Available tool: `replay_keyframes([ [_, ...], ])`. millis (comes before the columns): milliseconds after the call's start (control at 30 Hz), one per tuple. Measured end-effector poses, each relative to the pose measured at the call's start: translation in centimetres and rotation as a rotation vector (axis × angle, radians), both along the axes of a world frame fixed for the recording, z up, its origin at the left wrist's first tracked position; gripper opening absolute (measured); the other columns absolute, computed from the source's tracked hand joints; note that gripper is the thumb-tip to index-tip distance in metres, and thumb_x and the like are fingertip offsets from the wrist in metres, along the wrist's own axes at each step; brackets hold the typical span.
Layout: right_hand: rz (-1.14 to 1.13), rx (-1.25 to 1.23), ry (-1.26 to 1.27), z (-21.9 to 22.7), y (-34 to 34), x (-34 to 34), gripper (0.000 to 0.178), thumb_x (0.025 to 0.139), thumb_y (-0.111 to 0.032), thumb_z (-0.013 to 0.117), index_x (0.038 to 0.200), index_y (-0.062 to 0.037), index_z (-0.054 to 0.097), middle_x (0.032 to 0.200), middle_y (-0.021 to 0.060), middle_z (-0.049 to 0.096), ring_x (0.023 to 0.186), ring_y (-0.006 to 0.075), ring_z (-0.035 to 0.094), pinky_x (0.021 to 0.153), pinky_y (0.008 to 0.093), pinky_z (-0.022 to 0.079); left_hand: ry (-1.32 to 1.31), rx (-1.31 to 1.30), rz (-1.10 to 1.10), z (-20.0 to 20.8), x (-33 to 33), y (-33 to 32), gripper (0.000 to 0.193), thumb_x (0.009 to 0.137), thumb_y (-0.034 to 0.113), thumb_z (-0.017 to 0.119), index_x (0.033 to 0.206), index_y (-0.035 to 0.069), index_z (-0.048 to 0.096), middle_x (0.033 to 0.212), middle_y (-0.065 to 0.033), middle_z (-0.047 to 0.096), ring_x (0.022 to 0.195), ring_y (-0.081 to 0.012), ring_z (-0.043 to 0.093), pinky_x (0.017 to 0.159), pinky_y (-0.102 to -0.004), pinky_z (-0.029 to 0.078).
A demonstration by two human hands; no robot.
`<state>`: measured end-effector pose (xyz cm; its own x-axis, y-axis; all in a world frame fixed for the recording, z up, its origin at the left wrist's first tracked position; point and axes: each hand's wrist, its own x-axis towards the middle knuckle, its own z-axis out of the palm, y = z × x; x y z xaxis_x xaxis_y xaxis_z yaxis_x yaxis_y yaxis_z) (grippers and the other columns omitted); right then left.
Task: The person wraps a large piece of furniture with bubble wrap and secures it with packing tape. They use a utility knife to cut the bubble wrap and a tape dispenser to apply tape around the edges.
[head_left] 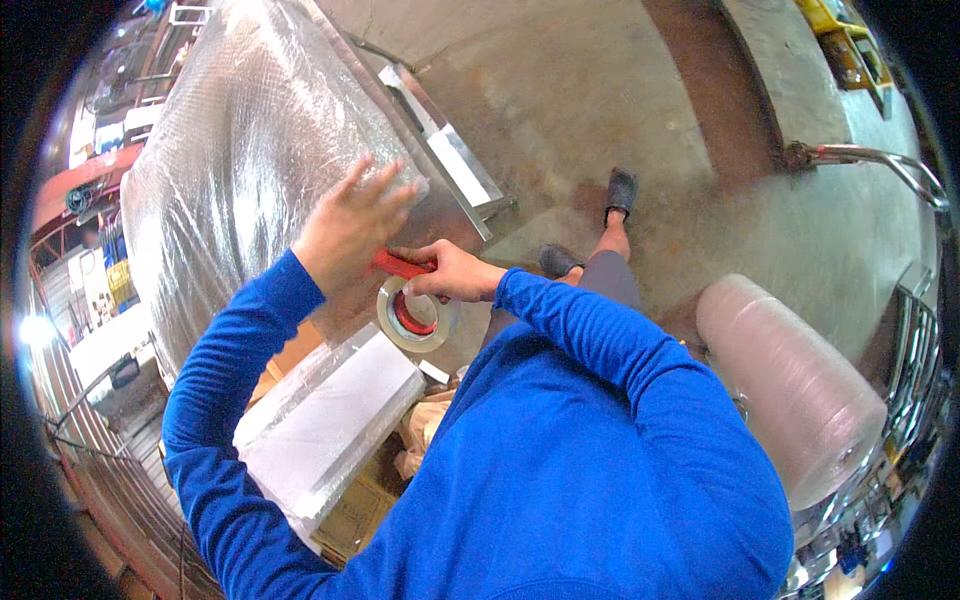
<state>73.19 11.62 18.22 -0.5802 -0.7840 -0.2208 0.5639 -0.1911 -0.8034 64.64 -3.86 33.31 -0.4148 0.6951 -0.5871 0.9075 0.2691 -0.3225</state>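
In my right hand (455,272) is a red tape dispenser (402,264), gripped by its handle, with a wide roll of clear tape (398,335) hanging below my fingers. Just to the left and a little farther away, my left hand (355,225) is raised with its fingers spread, slightly blurred by motion. It is over the edge of a large sheet of clear bubble wrap (240,150), which drapes over a big bulky item at the upper left. Whether my left palm touches the wrap cannot be made out.
A big roll of bubble wrap (790,390) stands at my right. Near my left elbow lies a white wrapped block (335,420) beside a cardboard box (358,510). A bent metal rail (875,155) juts in at the far right, and a yellow frame (850,50) stands beyond it.
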Motion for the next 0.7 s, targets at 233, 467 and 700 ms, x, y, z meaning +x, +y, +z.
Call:
replay_keyframes([
  [233,0.281,0.294,0.378,4.3,1.6,-4.4,0.055,0.072,-0.037,0.075,0.12,-0.0102,0.071,0.085,0.0062,0.072,0.068,0.0158,0.065,0.063,0.0325,0.053,0.112,-0.048,-0.18,-2.8,0.9,-3.4,0.048,0.087,0.028,0.051,0.132,0.014,0.061,0.143,0.0016,0.053,0.149,-0.0225,0.028,0.125,-0.0488,0.01],
  [467,0.52,0.442,0.72,6.9,3.0,-3.9,0.06,0.066,-0.047,0.077,0.11,-0.006,0.072,0.093,0.0208,0.072,0.083,0.0332,0.071,0.075,0.044,0.055,0.269,0.058,-0.118,-4.8,4.3,-7.5,0.047,0.09,0.028,0.052,0.133,0.01,0.06,0.149,-0.0041,0.047,0.148,-0.0242,0.029,0.123,-0.0471,0.015],
  [700,-0.351,0.623,0.81,-0.7,11.9,4.3,0.084,0.067,-0.032,0.078,0.145,-0.0166,0.051,0.088,0.0197,0.064,0.078,0.0367,0.067,0.069,0.0445,0.054,-0.221,0.189,1.067,-3.2,12.6,-5.1,0.065,0.09,0.051,0.062,0.135,0.005,0.058,0.126,-0.0103,0.065,0.121,-0.025,0.058,0.107,-0.0405,0.041],
])
